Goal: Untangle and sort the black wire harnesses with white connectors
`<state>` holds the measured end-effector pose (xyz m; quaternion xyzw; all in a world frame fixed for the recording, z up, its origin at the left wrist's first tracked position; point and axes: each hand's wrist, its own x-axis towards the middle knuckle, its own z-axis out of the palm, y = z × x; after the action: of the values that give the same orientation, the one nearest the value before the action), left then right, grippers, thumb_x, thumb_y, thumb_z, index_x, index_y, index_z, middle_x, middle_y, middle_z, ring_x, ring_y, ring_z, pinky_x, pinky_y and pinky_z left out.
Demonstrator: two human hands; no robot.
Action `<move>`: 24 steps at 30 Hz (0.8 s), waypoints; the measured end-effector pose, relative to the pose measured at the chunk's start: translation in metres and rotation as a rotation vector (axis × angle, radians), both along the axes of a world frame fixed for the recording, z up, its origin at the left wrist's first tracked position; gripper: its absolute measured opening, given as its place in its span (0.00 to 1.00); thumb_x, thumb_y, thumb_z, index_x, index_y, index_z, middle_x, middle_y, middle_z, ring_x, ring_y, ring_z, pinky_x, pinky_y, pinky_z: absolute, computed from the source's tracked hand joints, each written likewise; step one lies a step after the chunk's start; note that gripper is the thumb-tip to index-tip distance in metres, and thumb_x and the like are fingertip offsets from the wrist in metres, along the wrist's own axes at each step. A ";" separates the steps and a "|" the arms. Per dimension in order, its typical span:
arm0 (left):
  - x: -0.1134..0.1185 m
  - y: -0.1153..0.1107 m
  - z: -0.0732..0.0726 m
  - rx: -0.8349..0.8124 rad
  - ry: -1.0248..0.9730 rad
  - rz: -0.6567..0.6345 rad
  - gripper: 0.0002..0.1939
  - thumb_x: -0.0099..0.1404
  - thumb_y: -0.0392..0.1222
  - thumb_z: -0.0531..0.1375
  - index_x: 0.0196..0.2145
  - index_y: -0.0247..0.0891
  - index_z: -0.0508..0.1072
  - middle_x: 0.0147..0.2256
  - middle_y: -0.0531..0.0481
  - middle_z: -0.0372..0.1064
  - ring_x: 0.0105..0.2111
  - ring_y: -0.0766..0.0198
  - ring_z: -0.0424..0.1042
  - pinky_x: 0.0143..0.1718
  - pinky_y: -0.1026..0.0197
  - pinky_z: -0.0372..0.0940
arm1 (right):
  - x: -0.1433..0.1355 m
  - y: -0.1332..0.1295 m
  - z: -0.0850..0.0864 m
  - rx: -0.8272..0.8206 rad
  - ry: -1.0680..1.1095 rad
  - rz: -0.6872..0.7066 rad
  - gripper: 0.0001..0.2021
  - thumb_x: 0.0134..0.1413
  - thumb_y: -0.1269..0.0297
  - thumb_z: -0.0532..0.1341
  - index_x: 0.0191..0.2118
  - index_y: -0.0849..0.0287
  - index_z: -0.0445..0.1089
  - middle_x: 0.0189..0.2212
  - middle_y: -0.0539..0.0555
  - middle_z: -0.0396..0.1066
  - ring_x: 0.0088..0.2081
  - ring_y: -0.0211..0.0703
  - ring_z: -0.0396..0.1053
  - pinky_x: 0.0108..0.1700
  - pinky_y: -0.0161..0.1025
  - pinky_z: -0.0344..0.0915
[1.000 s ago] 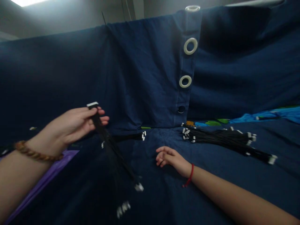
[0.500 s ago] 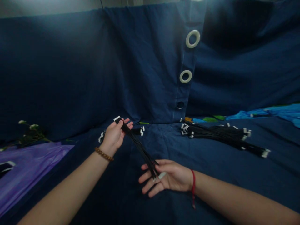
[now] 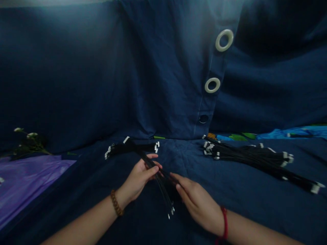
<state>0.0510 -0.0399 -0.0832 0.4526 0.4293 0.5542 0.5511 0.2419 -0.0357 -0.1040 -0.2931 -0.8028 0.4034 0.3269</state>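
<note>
A black wire harness (image 3: pixel 143 156) with a white connector at its far end slants between my hands, its loose wires fanning out toward small silvery tips at the near end. My left hand (image 3: pixel 143 177) is closed round its middle, thumb on top. Lower down and to the right, my right hand (image 3: pixel 198 202) pinches part of the wires between thumb and fingers; the strand's end there is hidden. Behind my left hand lies a small bundle of black harnesses (image 3: pixel 145 147) with white connectors. A larger pile of similar harnesses (image 3: pixel 245 154) lies to the right.
Dark blue cloth (image 3: pixel 178 153) covers the surface and hangs as a curtain (image 3: pixel 163 68) behind, with pale ring eyelets (image 3: pixel 212 85). A purple sheet (image 3: pixel 38 173) and white flowers (image 3: pixel 32 135) lie at left. Bright blue fabric (image 3: pixel 293 132) lies at back right.
My left hand has slid from the harness's far connector down to its middle. My right hand has turned and closed on the wires; its fingers were spread before. The view has shifted slightly.
</note>
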 end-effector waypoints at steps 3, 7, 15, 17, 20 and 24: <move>0.000 -0.002 0.004 -0.005 0.057 0.007 0.17 0.55 0.36 0.60 0.43 0.38 0.64 0.33 0.51 0.68 0.30 0.66 0.68 0.34 0.62 0.61 | 0.012 0.009 0.013 0.235 -0.139 -0.101 0.15 0.58 0.66 0.47 0.47 0.62 0.64 0.41 0.60 0.65 0.45 0.49 0.61 0.49 0.51 0.56; 0.005 -0.008 0.013 0.005 0.126 -0.032 0.17 0.55 0.33 0.59 0.43 0.36 0.65 0.33 0.50 0.69 0.32 0.66 0.67 0.34 0.62 0.60 | 0.027 0.016 0.033 0.500 -0.283 -0.151 0.14 0.56 0.72 0.48 0.45 0.61 0.64 0.39 0.58 0.63 0.42 0.46 0.60 0.46 0.45 0.58; 0.011 -0.019 0.036 0.006 0.119 -0.023 0.15 0.56 0.30 0.54 0.42 0.36 0.65 0.34 0.49 0.70 0.33 0.63 0.69 0.39 0.58 0.61 | 0.046 0.009 0.063 0.796 -0.474 -0.227 0.10 0.50 0.76 0.50 0.38 0.63 0.63 0.31 0.56 0.60 0.33 0.44 0.60 0.34 0.40 0.59; 0.010 -0.020 0.038 0.004 0.077 0.008 0.12 0.57 0.31 0.54 0.41 0.36 0.66 0.31 0.50 0.70 0.34 0.63 0.69 0.40 0.59 0.61 | 0.048 0.005 0.069 0.818 -0.525 -0.188 0.07 0.48 0.78 0.51 0.32 0.61 0.62 0.29 0.54 0.60 0.30 0.42 0.59 0.32 0.38 0.57; 0.009 -0.020 0.039 -0.024 -0.039 -0.005 0.10 0.58 0.33 0.53 0.39 0.34 0.67 0.31 0.48 0.71 0.35 0.60 0.70 0.42 0.55 0.61 | 0.048 -0.002 0.075 0.852 -0.592 -0.151 0.07 0.49 0.78 0.50 0.29 0.60 0.61 0.27 0.53 0.60 0.28 0.42 0.57 0.31 0.40 0.54; 0.011 -0.022 0.040 -0.016 -0.079 -0.034 0.09 0.60 0.38 0.54 0.39 0.36 0.66 0.31 0.48 0.71 0.32 0.60 0.72 0.40 0.54 0.62 | 0.039 -0.016 0.073 0.837 -0.642 -0.052 0.09 0.47 0.79 0.50 0.29 0.58 0.61 0.27 0.52 0.61 0.27 0.41 0.55 0.29 0.39 0.50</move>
<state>0.0620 -0.0618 -0.0431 0.4332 0.4039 0.5589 0.5804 0.2812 -0.0514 -0.0307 -0.2662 -0.9474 -0.0702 0.1635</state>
